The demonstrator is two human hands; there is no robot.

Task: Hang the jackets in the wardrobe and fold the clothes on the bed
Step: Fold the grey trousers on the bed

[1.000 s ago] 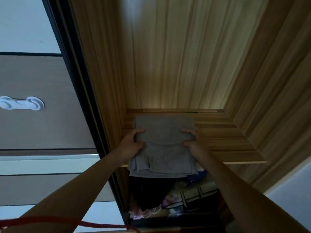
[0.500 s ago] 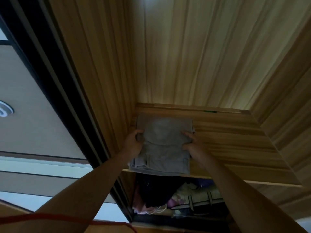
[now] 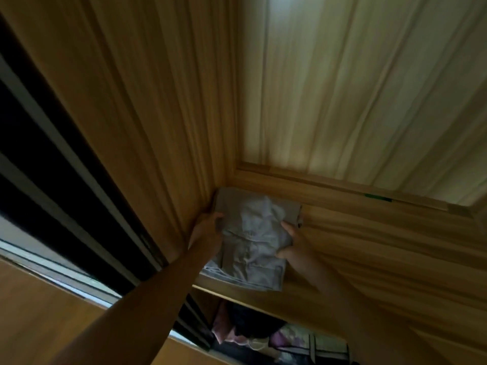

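A folded grey garment (image 3: 253,241) lies on the wooden wardrobe shelf (image 3: 369,259), pushed into the left back corner against the side wall. My left hand (image 3: 208,230) grips its left edge, fingers curled over the cloth. My right hand (image 3: 292,243) holds its right edge, with the thumb on top. The garment's near end reaches the shelf's front edge.
The wardrobe's wooden side wall (image 3: 158,114) rises close on the left and the back panel (image 3: 355,88) stands behind. Dark and pink clothes (image 3: 245,330) sit in the compartment below the shelf. A dark sliding-door frame (image 3: 66,167) runs along the left.
Both hands have pushed the grey garment deeper and leftward along the shelf into the corner. The view has swung up and to the right.
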